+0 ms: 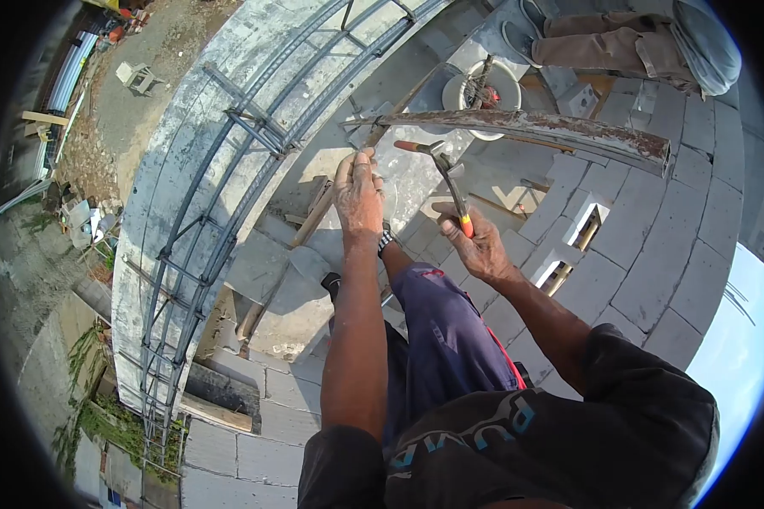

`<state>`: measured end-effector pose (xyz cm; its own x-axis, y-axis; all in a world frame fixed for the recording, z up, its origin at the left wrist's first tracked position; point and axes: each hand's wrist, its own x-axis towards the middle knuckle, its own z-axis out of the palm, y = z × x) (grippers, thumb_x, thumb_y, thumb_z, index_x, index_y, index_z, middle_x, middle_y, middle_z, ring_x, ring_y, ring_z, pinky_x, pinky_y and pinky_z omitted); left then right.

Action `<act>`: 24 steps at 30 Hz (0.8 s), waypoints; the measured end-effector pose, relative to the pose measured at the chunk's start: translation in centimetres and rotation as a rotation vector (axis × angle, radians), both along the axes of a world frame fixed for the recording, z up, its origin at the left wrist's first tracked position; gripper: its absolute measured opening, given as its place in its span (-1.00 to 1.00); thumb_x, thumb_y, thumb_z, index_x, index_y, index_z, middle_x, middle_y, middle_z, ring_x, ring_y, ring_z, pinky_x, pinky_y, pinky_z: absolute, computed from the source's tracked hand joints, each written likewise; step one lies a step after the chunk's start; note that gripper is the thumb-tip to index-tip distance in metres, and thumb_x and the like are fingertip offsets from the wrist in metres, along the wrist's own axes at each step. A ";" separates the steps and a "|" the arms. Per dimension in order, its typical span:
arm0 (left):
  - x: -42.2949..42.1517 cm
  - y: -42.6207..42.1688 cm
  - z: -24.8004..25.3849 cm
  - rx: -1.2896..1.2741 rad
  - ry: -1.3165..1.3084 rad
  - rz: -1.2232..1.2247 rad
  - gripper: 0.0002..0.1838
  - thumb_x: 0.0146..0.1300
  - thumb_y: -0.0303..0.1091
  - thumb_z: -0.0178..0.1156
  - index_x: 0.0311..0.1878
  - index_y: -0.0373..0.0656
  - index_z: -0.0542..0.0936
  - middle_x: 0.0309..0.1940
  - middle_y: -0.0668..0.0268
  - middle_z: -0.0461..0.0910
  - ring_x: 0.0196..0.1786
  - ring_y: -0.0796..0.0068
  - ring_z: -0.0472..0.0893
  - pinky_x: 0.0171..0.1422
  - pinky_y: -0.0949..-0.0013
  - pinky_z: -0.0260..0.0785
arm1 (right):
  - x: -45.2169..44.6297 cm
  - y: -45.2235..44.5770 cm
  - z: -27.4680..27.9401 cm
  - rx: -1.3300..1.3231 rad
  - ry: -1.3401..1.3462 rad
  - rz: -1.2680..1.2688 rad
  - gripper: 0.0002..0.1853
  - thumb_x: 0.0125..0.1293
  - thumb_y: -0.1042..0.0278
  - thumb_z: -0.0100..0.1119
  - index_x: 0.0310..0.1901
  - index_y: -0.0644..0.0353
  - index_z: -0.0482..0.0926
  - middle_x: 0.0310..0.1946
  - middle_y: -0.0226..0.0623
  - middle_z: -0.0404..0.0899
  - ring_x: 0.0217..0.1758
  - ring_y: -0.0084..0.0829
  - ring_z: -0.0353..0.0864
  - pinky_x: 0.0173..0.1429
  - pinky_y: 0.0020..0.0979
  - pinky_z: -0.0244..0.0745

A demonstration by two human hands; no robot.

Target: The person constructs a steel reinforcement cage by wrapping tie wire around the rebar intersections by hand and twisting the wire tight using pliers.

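Observation:
My right hand [477,242] grips a pair of pincers [452,182] by one red and yellow handle. The tool's other red-tipped handle swings out to the left, so its handles stand wide apart. My left hand [359,197] is raised to the left of the pincers, fingertips pressed together. Whatever those fingertips may hold is too small to make out. Both hands are in the air above a grey, dusty board [403,178]. To the left of my left hand runs a steel rebar cage [229,225] along a concrete ledge [165,144].
A long, rust-stained beam [560,129] crosses beyond my hands. Behind it stands a white bucket [505,81] holding dark rods and something red. Another person's legs [611,47] show at the top right. Grey block wall [645,229] with two slots lies right; ground drops away left.

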<state>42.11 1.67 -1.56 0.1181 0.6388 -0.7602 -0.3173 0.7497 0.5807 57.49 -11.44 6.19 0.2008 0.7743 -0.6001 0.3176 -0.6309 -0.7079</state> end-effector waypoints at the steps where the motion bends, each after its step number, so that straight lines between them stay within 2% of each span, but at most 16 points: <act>1: -0.1 -0.6 0.1 0.000 0.080 -0.011 -0.64 0.55 -0.08 0.14 0.15 -0.16 0.61 -0.13 0.46 0.62 -0.29 0.77 0.46 -0.38 0.60 0.31 | 0.2 -0.6 1.0 0.069 -0.033 0.064 -0.58 0.51 0.19 0.20 0.33 0.09 0.52 0.00 -0.19 0.53 0.03 -0.33 0.52 0.17 -0.25 0.46; 4: 0.6 -1.3 -0.7 0.321 0.145 0.073 -0.62 0.56 -0.08 0.14 0.18 -0.17 0.59 -0.06 0.46 0.65 -0.27 0.77 0.48 -0.35 0.62 0.32 | 0.6 -1.5 2.8 0.250 -0.137 0.210 -0.51 0.49 0.22 0.24 0.39 0.06 0.48 0.24 -0.11 0.41 0.27 -0.18 0.44 0.34 -0.17 0.40; 5: 0.4 -1.3 -1.0 0.370 0.050 0.036 -0.64 0.57 -0.12 0.12 0.21 -0.18 0.58 -0.02 0.42 0.67 -0.22 0.72 0.53 -0.23 0.57 0.39 | 0.6 -1.5 2.7 0.298 -0.165 0.231 -0.49 0.48 0.23 0.25 0.41 0.06 0.47 0.29 -0.09 0.36 0.32 -0.13 0.41 0.39 -0.15 0.37; 8: 1.4 -1.0 2.9 0.256 -0.161 -0.149 -0.74 0.61 -0.27 0.04 0.10 -0.24 0.59 -0.10 0.27 0.69 -0.10 0.57 0.61 -0.04 0.41 0.50 | -0.1 0.6 2.2 0.447 -0.255 0.238 -0.43 0.46 0.28 0.27 0.46 0.11 0.42 0.39 -0.03 0.27 0.43 -0.02 0.35 0.48 -0.14 0.31; 10: 2.0 -2.1 4.3 0.287 -0.139 -0.275 -0.75 0.61 -0.29 0.02 0.03 -0.27 0.59 -0.26 0.33 0.66 -0.22 0.62 0.58 -0.05 0.48 0.47 | -1.5 2.9 1.8 0.519 -0.279 0.159 -0.42 0.46 0.29 0.26 0.46 0.15 0.40 0.41 -0.02 0.24 0.44 -0.01 0.33 0.48 -0.16 0.31; 11: 2.7 -2.8 5.1 0.284 -0.161 -0.229 -0.76 0.61 -0.29 0.03 -0.02 -0.27 0.59 -0.32 0.37 0.61 -0.26 0.67 0.53 -0.13 0.52 0.44 | -2.4 3.9 2.1 0.521 -0.357 0.134 -0.46 0.50 0.27 0.23 0.44 0.20 0.41 0.30 -0.05 0.40 0.34 -0.14 0.46 0.38 -0.23 0.41; 13: 2.4 -3.7 5.1 0.209 -0.288 -0.068 -0.77 0.59 -0.27 0.08 0.02 -0.23 0.60 -0.26 0.36 0.62 -0.26 0.66 0.54 -0.12 0.48 0.47 | -3.2 3.7 2.0 0.194 -0.044 -0.107 -0.49 0.53 0.23 0.20 0.41 0.22 0.42 0.13 -0.14 0.54 0.19 -0.28 0.56 0.24 -0.29 0.50; 14: 1.8 -3.9 4.8 0.129 -0.337 -0.031 -0.78 0.58 -0.26 0.10 0.05 -0.21 0.60 -0.23 0.36 0.61 -0.25 0.64 0.54 -0.12 0.47 0.47 | -3.6 3.7 2.2 0.114 0.049 -0.189 -0.52 0.54 0.18 0.20 0.36 0.23 0.46 -0.03 -0.23 0.60 0.04 -0.41 0.59 0.11 -0.35 0.53; 15: 1.3 -4.0 4.4 0.033 -0.360 0.104 -0.78 0.57 -0.25 0.12 0.07 -0.19 0.59 -0.22 0.36 0.60 -0.25 0.62 0.55 -0.14 0.46 0.47 | -3.9 3.8 2.3 0.034 0.135 -0.278 -0.54 0.55 0.12 0.19 0.31 0.24 0.50 -0.18 -0.32 0.66 -0.10 -0.54 0.63 -0.03 -0.41 0.56; 17: 0.4 -4.4 3.4 -0.167 -0.405 0.366 -0.76 0.56 -0.23 0.16 0.10 -0.17 0.58 -0.19 0.37 0.59 -0.26 0.59 0.55 -0.18 0.45 0.47 | -3.6 3.9 2.4 -0.109 0.138 -0.252 -0.56 0.54 0.09 0.21 0.24 0.25 0.54 -0.20 -0.32 0.66 -0.13 -0.57 0.61 -0.06 -0.44 0.54; 18: 0.0 -4.3 3.1 -0.151 -0.444 0.412 -0.76 0.55 -0.22 0.18 0.11 -0.15 0.58 -0.20 0.38 0.58 -0.26 0.58 0.55 -0.21 0.46 0.45 | -3.5 3.9 2.5 -0.181 0.138 -0.240 -0.57 0.54 0.07 0.22 0.21 0.26 0.56 -0.21 -0.32 0.66 -0.14 -0.59 0.60 -0.08 -0.45 0.53; 19: -0.2 -4.2 2.8 -0.137 -0.484 0.457 -0.75 0.54 -0.21 0.19 0.12 -0.14 0.58 -0.20 0.39 0.57 -0.26 0.57 0.54 -0.24 0.47 0.44 | -3.7 3.4 1.7 -0.154 0.169 -0.288 -0.59 0.51 0.06 0.26 0.10 0.27 0.59 -0.24 -0.31 0.66 -0.17 -0.60 0.58 -0.10 -0.45 0.52; 22: 0.3 -3.7 2.6 -0.119 -0.578 0.564 -0.73 0.52 -0.19 0.23 0.12 -0.12 0.56 -0.21 0.41 0.54 -0.27 0.57 0.54 -0.31 0.48 0.43 | -5.2 3.1 0.1 -0.057 0.144 -0.279 -0.59 0.47 0.07 0.31 0.10 0.26 0.59 -0.31 -0.33 0.62 -0.22 -0.58 0.57 -0.12 -0.41 0.52; 23: 0.5 -3.4 2.4 -0.137 -0.590 0.594 -0.73 0.51 -0.19 0.24 0.12 -0.12 0.56 -0.21 0.41 0.54 -0.27 0.56 0.54 -0.31 0.48 0.44 | -5.9 3.0 -0.5 0.060 0.144 -0.269 -0.63 0.44 0.12 0.33 0.02 0.26 0.58 -0.34 -0.36 0.59 -0.25 -0.56 0.54 -0.13 -0.38 0.51; 24: 0.5 -3.1 2.2 -0.154 -0.600 0.625 -0.72 0.51 -0.18 0.25 0.12 -0.11 0.56 -0.21 0.41 0.53 -0.27 0.56 0.54 -0.31 0.48 0.44 | -6.0 3.5 -0.1 0.008 0.122 -0.264 -0.65 0.44 0.14 0.33 0.00 0.26 0.56 -0.35 -0.37 0.58 -0.25 -0.56 0.54 -0.14 -0.37 0.51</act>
<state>42.63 -1.38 0.69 0.1884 0.6157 -0.7651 -0.9151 0.3930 0.0909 51.44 -7.95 6.11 0.3226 0.7095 -0.6266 0.0550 -0.6749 -0.7359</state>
